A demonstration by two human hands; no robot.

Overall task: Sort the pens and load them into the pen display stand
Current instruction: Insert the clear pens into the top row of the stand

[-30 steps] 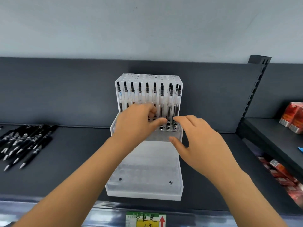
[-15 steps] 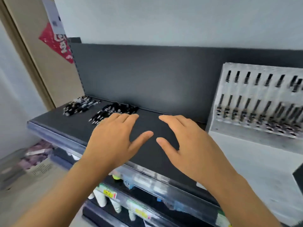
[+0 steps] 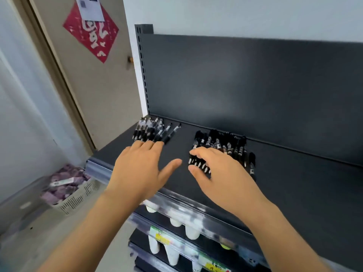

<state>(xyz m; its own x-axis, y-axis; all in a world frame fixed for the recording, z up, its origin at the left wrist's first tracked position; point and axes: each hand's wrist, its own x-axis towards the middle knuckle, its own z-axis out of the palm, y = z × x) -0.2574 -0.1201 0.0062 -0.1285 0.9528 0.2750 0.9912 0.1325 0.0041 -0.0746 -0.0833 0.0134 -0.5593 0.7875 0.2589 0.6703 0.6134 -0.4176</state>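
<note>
On my screen both hands are over the dark shelf (image 3: 298, 189), where the pens lie in two piles. The left pile of pens (image 3: 151, 130) is in the back left corner of the shelf, close to the back panel (image 3: 245, 85). The right pile of pens (image 3: 225, 143) lies well apart from it, more to the middle. The left hand (image 3: 141, 169) is flat and spread, the fingers straight and the thumb held out to the side. Its fingertips reach just to the near ends of the left pile. The right hand (image 3: 224, 173) is above the near part of the right pile, the fingers loosely bent and the thumb apart from them, with pen tips showing in between. I cannot tell if it touches the pens. Down on the left stands a basket (image 3: 78, 198) with purple packets.
</note>
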